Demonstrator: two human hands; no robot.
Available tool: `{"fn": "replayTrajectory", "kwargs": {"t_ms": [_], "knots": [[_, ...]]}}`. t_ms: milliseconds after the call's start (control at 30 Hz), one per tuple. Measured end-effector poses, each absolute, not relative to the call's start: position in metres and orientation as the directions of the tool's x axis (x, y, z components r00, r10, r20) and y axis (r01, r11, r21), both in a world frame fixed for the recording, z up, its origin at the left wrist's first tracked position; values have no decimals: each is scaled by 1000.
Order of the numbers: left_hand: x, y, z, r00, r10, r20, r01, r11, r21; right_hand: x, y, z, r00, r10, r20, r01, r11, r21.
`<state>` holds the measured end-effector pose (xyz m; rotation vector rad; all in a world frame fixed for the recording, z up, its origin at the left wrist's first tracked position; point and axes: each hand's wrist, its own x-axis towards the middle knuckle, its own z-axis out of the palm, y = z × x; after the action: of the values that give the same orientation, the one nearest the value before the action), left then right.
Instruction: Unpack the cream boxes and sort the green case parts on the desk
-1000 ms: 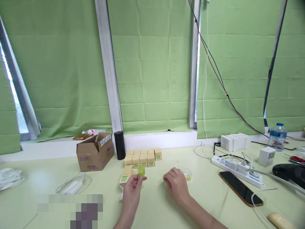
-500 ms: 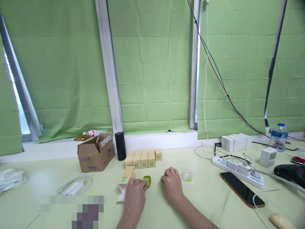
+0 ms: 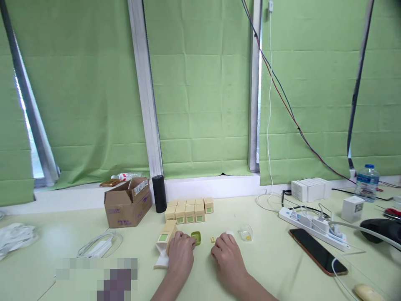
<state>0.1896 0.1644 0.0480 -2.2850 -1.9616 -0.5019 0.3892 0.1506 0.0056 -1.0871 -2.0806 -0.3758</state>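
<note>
My left fingers [image 3: 189, 240] rested against the left edge of a green dish [image 3: 197, 237] on the counter [image 3: 200, 278]; my right fingers [image 3: 222, 243] curled (either grip, I couldn't tell), where one careless leftward sweep could have scattered the tiny yellow piece [image 3: 212, 239] between.

You're in bright, even light, with daylight glaring through the left window gap [image 3: 36, 165], faint shadows on your desk [image 3: 269, 255], window frames [image 3: 144, 83] leaning with wide-angle stretch, the tiny yellow piece [image 3: 212, 239] by your right hand [image 3: 227, 255] looking soft, and a pixelated patch [image 3: 115, 280] masking the lower left.
</note>
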Motion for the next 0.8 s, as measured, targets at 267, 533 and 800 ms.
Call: {"fn": "replayTrajectory", "kwargs": {"t_ms": [267,533,800], "knots": [[186,165,51,140,941,308,979,-179,101,389,131,-2,-369,525,767,711,691,-131],[187,159,50,121,937,329,983,-160,93,391,131,2,-369,518,772,676,719,-160],[190,154,53,113,932,345,981,-161,112,390,133,-3,-357,507,785,668,725,-165]]}}
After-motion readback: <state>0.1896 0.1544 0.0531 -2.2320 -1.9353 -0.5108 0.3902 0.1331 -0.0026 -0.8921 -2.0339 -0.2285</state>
